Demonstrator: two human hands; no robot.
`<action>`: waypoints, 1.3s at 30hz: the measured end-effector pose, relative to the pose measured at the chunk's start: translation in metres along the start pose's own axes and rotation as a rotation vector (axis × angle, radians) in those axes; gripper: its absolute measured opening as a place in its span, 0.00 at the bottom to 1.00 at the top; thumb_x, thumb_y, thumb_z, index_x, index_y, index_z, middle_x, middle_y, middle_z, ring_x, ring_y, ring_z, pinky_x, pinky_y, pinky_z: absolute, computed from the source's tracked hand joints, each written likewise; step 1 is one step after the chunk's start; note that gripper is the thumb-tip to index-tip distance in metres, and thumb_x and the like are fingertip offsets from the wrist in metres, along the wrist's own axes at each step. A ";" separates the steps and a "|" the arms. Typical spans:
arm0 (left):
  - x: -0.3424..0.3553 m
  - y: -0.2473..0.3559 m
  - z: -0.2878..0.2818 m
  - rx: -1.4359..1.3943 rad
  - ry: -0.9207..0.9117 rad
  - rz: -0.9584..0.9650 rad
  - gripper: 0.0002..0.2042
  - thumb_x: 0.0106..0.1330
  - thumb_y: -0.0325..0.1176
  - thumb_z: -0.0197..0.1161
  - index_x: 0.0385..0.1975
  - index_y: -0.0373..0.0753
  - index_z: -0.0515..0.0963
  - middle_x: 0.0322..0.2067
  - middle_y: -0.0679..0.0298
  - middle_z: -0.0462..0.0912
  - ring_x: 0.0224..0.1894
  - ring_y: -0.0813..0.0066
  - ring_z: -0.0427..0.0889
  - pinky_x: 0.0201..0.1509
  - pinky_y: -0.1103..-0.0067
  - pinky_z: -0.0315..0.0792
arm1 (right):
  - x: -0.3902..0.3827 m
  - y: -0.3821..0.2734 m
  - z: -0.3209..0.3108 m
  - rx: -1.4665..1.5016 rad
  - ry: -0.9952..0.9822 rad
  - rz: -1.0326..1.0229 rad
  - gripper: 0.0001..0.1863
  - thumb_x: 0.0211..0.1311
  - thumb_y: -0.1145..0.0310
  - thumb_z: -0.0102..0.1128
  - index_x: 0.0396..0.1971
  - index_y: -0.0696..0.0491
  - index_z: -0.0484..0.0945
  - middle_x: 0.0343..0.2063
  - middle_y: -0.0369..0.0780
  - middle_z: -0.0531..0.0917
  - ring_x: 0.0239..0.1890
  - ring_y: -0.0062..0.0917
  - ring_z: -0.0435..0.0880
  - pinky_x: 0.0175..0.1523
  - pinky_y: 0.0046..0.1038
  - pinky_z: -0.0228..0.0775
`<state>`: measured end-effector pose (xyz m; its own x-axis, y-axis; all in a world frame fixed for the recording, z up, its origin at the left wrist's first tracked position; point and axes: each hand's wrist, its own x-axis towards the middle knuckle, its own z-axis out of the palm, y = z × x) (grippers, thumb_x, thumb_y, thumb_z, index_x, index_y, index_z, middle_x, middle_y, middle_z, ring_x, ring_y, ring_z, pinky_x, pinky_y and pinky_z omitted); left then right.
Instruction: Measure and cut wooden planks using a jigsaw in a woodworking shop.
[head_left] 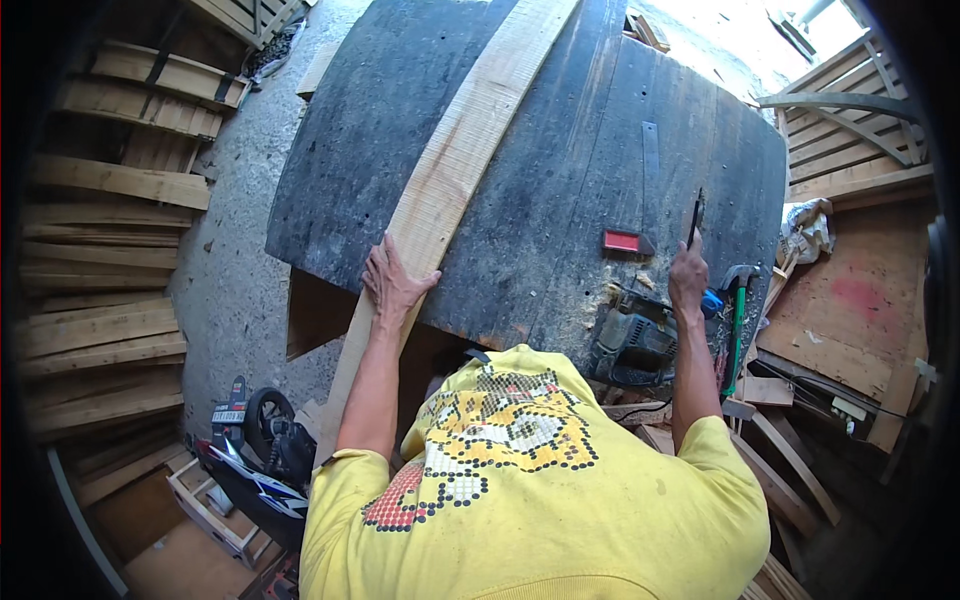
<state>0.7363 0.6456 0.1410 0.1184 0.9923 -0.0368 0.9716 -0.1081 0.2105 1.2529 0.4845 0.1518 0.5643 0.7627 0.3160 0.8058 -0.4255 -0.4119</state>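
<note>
In the head view, reading the clock from its middle, my left hand (398,276) lies between nine and ten o'clock on a long pale plank (463,145), its fingers spread apart across the upper face and the thumb stretched out to the right-hand edge. The plank runs from just past twelve o'clock down toward half past seven, crossing the dark, worn tabletop (545,215) and jutting past its near edge beside my forearm. My right hand (688,272), just short of three o'clock, has its fingers closed together round a slim dark tool (696,214) that points toward twelve; I cannot tell its kind, nor whether that hand touches the table. At two o'clock, near that hand, lie a small red-faced block (624,241) and, beyond it, a flat metal strip (650,165). A grey-and-black power tool (633,338) sits past three o'clock, just left of my right forearm, with sawdust (573,312) strewn beside it; a green-handled hammer (737,325) is at three o'clock, on the forearm's other side. My yellow shirt (560,510) fills six o'clock. Out at eight stands part of a motorbike (268,450), and stacked timber (105,335) lines the rim from eight round past nine.
</note>
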 end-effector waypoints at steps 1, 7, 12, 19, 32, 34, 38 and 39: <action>-0.004 0.001 -0.001 -0.017 -0.049 -0.024 0.66 0.40 0.63 0.81 0.77 0.42 0.50 0.62 0.46 0.64 0.66 0.44 0.64 0.66 0.48 0.61 | 0.004 -0.007 0.007 0.097 -0.169 0.186 0.13 0.74 0.70 0.51 0.51 0.53 0.80 0.43 0.51 0.86 0.48 0.47 0.85 0.50 0.46 0.74; -0.069 -0.010 -0.003 -0.015 -0.051 -0.070 0.65 0.39 0.57 0.83 0.78 0.42 0.49 0.66 0.44 0.61 0.68 0.42 0.62 0.69 0.49 0.59 | 0.020 -0.018 0.034 -0.102 -0.276 0.277 0.19 0.73 0.58 0.55 0.48 0.60 0.76 0.40 0.61 0.84 0.49 0.58 0.83 0.51 0.53 0.74; -0.122 -0.035 -0.005 -0.089 -0.069 -0.083 0.64 0.41 0.53 0.83 0.78 0.43 0.49 0.66 0.42 0.60 0.68 0.39 0.62 0.71 0.48 0.56 | 0.022 -0.032 0.037 -0.246 -0.400 0.397 0.39 0.58 0.36 0.68 0.45 0.62 0.78 0.44 0.59 0.85 0.52 0.56 0.84 0.56 0.50 0.75; -0.153 -0.075 -0.020 -0.147 -0.138 -0.147 0.63 0.41 0.53 0.84 0.77 0.44 0.50 0.69 0.42 0.58 0.70 0.38 0.59 0.72 0.48 0.55 | 0.027 -0.046 0.042 0.140 -0.375 0.522 0.32 0.58 0.47 0.75 0.50 0.61 0.82 0.39 0.47 0.88 0.41 0.37 0.86 0.48 0.37 0.75; -0.037 -0.052 -0.026 -0.400 0.092 0.481 0.59 0.52 0.71 0.71 0.78 0.43 0.52 0.77 0.42 0.45 0.79 0.39 0.45 0.79 0.47 0.44 | -0.110 -0.275 0.096 0.975 -0.775 0.385 0.15 0.68 0.63 0.70 0.49 0.51 0.78 0.28 0.28 0.79 0.26 0.11 0.70 0.30 0.17 0.61; -0.030 -0.037 -0.019 -0.345 -0.038 0.505 0.63 0.48 0.72 0.72 0.80 0.45 0.47 0.79 0.41 0.39 0.81 0.39 0.38 0.80 0.48 0.40 | -0.124 -0.292 0.116 1.010 -0.864 0.417 0.15 0.67 0.64 0.71 0.48 0.52 0.78 0.28 0.29 0.80 0.28 0.12 0.71 0.30 0.18 0.63; -0.026 -0.020 0.001 -0.272 -0.181 0.422 0.68 0.44 0.74 0.73 0.81 0.46 0.43 0.80 0.42 0.32 0.81 0.38 0.30 0.78 0.39 0.31 | -0.116 -0.296 0.139 1.024 -1.047 0.554 0.17 0.65 0.67 0.72 0.48 0.54 0.77 0.30 0.34 0.83 0.33 0.18 0.77 0.34 0.24 0.68; -0.028 -0.017 0.005 -0.273 -0.196 0.391 0.69 0.42 0.74 0.74 0.81 0.47 0.42 0.80 0.42 0.31 0.81 0.37 0.29 0.76 0.35 0.28 | -0.111 -0.297 0.143 1.073 -1.052 0.525 0.17 0.65 0.67 0.72 0.48 0.54 0.77 0.30 0.34 0.83 0.33 0.18 0.77 0.34 0.24 0.68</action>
<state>0.7171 0.6197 0.1335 0.5235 0.8481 -0.0818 0.7615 -0.4227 0.4913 0.9253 0.5957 0.1166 -0.0104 0.8234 -0.5674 -0.1810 -0.5596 -0.8087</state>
